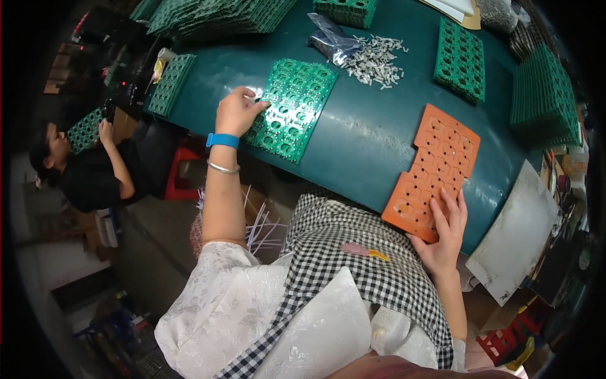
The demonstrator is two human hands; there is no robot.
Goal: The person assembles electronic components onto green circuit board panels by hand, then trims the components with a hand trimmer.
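White blouse lies nearest; on the worktop, the left hand touches a green circuit board, grip unclear; well apart, the right hand clasps the near end of an orange tray.

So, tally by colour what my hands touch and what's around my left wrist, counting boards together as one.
Green: 1, circuit boards at your left hand
Orange: 1, tray at your right hand
Blue: 1, wristband
Silver: 1, bangle
Total: 4

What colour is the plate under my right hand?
Orange; the plate shows best in the head view.
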